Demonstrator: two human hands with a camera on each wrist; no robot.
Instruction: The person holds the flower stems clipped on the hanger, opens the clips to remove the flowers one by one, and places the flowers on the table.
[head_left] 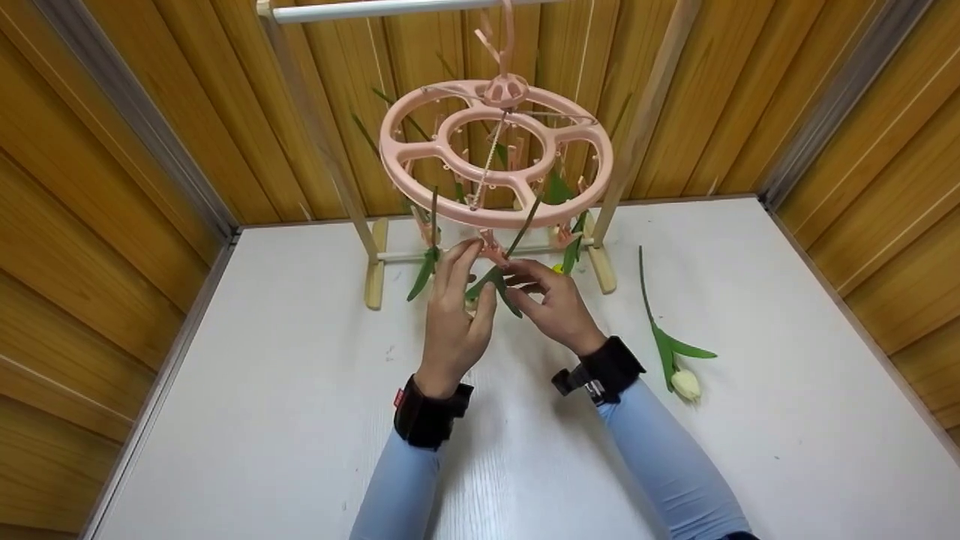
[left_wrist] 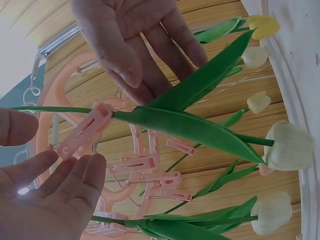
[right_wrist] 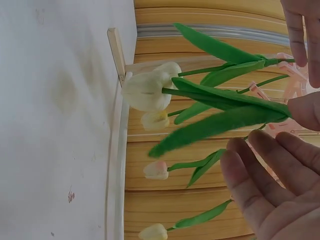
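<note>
A pink round clip hanger (head_left: 496, 154) hangs from a wooden rack (head_left: 373, 259), with several artificial tulips clipped on upside down. Both hands are raised just under its front rim. My left hand (head_left: 465, 277) has straight fingers beside a pink clip (left_wrist: 82, 131) that grips the stem of a white tulip (left_wrist: 291, 146); thumb and fingers lie on either side of the clip without squeezing it. My right hand (head_left: 529, 281) is flat, its fingers (left_wrist: 135, 55) lying against that tulip's long green leaves (right_wrist: 225, 107). One more white tulip (head_left: 684, 382) lies on the table to the right.
The white table (head_left: 300, 420) is walled by wood panels on three sides. The rack's feet (head_left: 602, 266) stand at the table's back. Other hanging tulips (right_wrist: 156, 170) dangle close behind the one being handled.
</note>
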